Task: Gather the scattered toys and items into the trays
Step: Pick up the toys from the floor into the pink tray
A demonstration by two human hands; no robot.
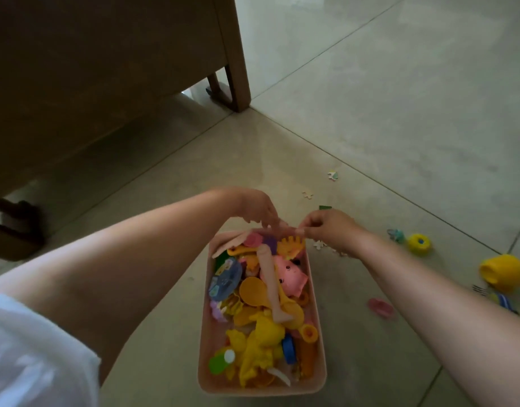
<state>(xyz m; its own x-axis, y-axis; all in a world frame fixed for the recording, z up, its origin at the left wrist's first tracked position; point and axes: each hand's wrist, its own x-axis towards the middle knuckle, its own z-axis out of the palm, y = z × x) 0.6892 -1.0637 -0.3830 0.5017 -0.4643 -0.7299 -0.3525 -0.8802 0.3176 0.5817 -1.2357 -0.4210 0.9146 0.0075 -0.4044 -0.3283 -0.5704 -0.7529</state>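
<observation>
One pink tray (319, 292) on the floor, heaped with plastic toys: pink pig (291, 276), doll leg (272, 282). Left hand (257, 208) and right hand (329, 226) meet over its far rim; right fingers (304, 229) pinch something small, left fingers droop loosely.

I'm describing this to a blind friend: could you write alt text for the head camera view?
Two bare hands, left hand and right hand, meet over the far end of a pink tray heaped with colourful plastic toys on a tiled floor. More lie right of the tray: a yellow cup, a yellow ring and puzzle pieces.

What the right hand (326, 227) pinches is too small to tell; its grip hides it.
</observation>
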